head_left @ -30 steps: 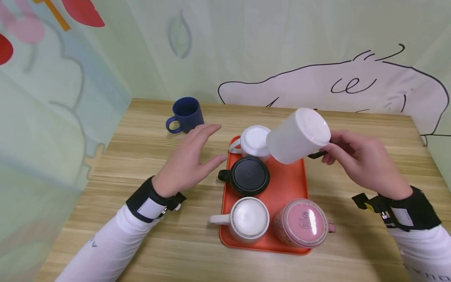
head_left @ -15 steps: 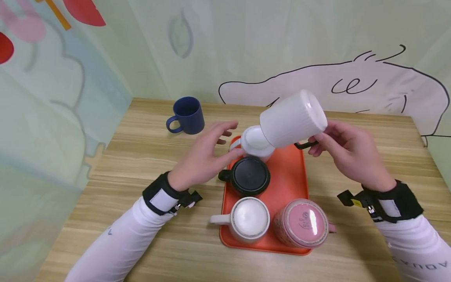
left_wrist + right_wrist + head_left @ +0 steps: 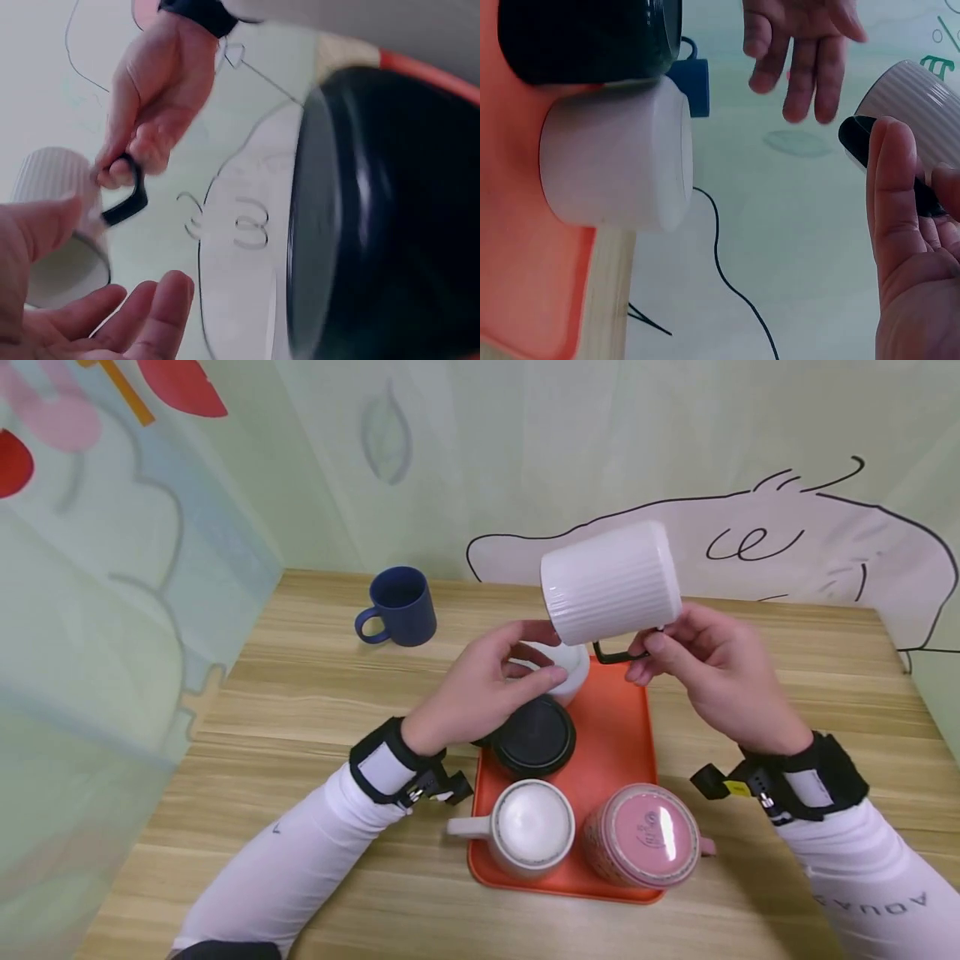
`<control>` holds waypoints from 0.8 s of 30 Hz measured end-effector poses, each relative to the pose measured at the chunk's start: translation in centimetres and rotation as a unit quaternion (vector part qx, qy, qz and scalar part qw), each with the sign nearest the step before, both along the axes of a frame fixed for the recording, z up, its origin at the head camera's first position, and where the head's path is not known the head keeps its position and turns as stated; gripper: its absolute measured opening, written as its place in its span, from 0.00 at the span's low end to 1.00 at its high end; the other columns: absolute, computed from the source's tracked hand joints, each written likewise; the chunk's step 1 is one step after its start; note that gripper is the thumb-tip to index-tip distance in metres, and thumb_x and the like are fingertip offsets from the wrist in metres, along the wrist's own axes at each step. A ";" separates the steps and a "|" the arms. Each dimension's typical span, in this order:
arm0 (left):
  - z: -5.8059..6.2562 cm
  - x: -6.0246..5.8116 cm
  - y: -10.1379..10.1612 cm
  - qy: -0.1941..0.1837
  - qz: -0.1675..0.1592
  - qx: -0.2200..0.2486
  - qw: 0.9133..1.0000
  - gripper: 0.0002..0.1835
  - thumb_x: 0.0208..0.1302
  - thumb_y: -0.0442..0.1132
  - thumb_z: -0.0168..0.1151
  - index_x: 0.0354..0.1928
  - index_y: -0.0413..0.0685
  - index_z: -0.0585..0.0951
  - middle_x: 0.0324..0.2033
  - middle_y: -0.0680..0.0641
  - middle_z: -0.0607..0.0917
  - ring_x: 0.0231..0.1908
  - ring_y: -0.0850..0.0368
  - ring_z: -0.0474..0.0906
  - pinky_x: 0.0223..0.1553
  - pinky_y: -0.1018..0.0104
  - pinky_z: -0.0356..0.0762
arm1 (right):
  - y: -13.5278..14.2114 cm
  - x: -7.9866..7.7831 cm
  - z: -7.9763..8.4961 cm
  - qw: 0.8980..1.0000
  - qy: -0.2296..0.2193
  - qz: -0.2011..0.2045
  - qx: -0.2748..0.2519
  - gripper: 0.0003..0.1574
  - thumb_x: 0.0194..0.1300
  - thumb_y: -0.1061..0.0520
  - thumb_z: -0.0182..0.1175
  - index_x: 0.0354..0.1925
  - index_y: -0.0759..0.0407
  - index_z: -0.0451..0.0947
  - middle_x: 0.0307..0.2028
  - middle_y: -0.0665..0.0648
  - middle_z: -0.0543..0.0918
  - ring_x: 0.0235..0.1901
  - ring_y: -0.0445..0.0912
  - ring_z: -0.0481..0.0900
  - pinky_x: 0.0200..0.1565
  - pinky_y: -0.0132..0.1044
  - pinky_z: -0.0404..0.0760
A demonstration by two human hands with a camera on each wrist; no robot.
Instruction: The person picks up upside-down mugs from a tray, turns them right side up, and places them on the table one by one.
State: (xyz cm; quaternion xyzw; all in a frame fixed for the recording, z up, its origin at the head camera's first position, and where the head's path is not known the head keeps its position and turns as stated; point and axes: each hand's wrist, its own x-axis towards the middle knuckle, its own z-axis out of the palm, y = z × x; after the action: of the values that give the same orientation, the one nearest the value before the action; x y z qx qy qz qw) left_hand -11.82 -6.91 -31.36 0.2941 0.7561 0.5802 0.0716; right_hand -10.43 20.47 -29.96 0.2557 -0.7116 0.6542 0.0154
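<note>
My right hand (image 3: 716, 677) pinches the black handle (image 3: 618, 657) of a white ribbed mug (image 3: 611, 583), held on its side above the tray with its mouth to the left. Close by the mug's rim is my left hand (image 3: 487, 685), thumb and fingers spread apart and holding nothing. The left wrist view shows these fingers (image 3: 169, 311) beside the mug's open mouth. Below, an orange tray (image 3: 615, 735) carries upside-down mugs: a white one (image 3: 573, 672) partly hidden by my left hand, a black one (image 3: 534, 737), an off-white one (image 3: 532, 827) and a pink one (image 3: 651, 835).
A dark blue mug (image 3: 403, 606) stands upright on the wooden table (image 3: 315, 710), left of the tray near the back edge. A curtain-like wall (image 3: 480, 468) with line drawings rises behind the table and along its left side.
The white ribbed mug has risen and moved left, tipping from mouth-down to nearly level. My left hand has come right, over the tray's mugs to the mug's rim.
</note>
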 end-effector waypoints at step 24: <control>-0.3 -0.1 2.3 -0.111 0.004 0.160 0.981 0.14 0.70 0.30 0.59 0.54 0.29 0.78 0.43 0.38 0.85 0.39 0.49 0.85 0.47 0.55 0.81 | -2.4 -0.3 -1.1 0.991 -0.070 0.091 -0.070 0.13 0.72 0.72 0.51 0.53 0.74 0.69 0.44 0.71 0.78 0.42 0.57 0.83 0.46 0.50 0.81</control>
State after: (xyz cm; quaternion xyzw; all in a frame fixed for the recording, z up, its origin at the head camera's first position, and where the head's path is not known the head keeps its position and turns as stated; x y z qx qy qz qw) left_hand -11.95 -4.63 -31.62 0.2324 0.6417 0.7233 0.1049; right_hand -10.70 18.10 -31.03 0.2707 -0.6373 0.7175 -0.0762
